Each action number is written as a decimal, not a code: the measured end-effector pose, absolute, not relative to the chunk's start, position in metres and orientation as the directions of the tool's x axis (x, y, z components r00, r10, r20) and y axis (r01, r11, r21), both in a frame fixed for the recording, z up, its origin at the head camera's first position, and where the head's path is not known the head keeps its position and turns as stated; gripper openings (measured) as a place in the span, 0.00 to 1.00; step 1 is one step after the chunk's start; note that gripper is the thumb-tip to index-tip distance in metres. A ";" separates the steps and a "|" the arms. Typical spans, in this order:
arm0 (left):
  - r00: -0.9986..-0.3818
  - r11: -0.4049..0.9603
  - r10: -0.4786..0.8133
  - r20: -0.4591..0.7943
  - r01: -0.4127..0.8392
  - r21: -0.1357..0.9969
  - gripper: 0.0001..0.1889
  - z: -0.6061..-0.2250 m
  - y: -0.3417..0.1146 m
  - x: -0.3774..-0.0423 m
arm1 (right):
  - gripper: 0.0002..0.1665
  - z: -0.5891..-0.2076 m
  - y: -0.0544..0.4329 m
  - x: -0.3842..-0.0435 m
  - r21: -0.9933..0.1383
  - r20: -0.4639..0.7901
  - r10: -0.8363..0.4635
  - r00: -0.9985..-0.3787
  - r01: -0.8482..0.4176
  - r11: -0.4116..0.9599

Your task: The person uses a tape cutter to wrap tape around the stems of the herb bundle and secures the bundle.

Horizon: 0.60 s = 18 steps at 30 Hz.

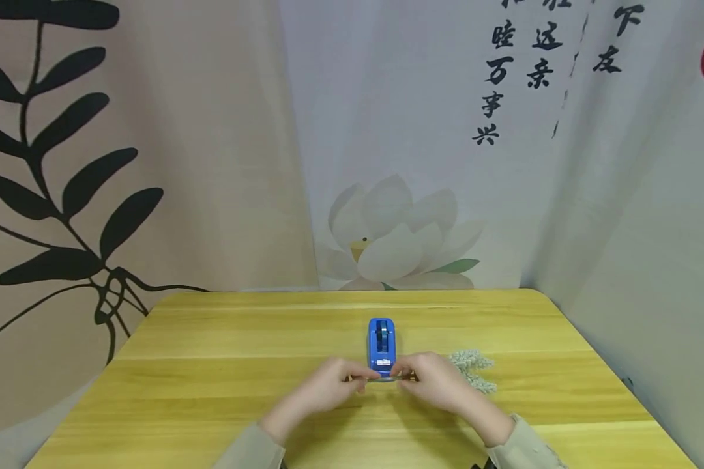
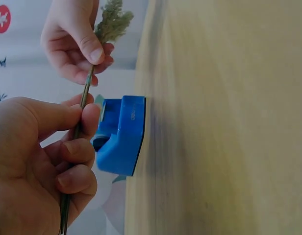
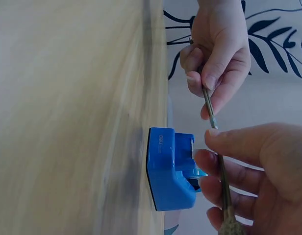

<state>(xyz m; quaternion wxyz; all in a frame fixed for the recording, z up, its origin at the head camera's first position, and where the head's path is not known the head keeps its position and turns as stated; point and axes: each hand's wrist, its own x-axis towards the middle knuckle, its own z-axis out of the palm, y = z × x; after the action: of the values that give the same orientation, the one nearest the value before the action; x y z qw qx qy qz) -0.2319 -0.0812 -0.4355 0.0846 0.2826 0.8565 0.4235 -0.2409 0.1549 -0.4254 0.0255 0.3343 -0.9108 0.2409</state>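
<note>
A thin bundle of stems (image 2: pixel 86 90) with pale green flower heads (image 1: pixel 474 368) runs level between both hands. My left hand (image 1: pixel 334 384) grips the stems toward their bare ends, thumb and fingers curled around them. Nearer the flower heads, my right hand (image 1: pixel 437 381) pinches the same bundle. In the right wrist view a small shiny patch shows on the stems between the hands; whether it is tape I cannot tell. A blue tape dispenser (image 1: pixel 381 360) stands upright on the table just beyond the fingers, and neither hand visibly grips it.
The wooden table (image 1: pixel 223 371) has its far edge against a printed curtain (image 1: pixel 223 163) with leaves, a lotus and writing. Another curtain stretch (image 1: pixel 639 215) hangs along the right side.
</note>
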 end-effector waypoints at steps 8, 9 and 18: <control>-0.814 0.492 0.570 0.109 0.444 0.749 0.13 -0.433 -0.080 -0.228 | 0.07 -0.421 0.160 -0.234 -0.384 0.227 -0.616 -0.755 -0.650 0.655; -0.810 0.493 0.575 0.117 0.457 0.740 0.13 -0.433 -0.081 -0.228 | 0.07 -0.422 0.160 -0.233 -0.378 0.234 -0.617 -0.751 -0.655 0.654; -0.781 0.558 0.606 0.154 0.555 0.618 0.14 -0.433 -0.096 -0.225 | 0.08 -0.430 0.163 -0.230 -0.296 0.250 -0.618 -0.745 -0.667 0.684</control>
<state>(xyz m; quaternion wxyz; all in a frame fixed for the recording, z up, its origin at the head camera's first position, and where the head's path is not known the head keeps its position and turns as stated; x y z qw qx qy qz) -0.2250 -0.0956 -0.4333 0.0378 0.3290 0.8817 0.3362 -0.2297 0.1633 -0.4304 0.0651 0.3509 -0.9153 0.1866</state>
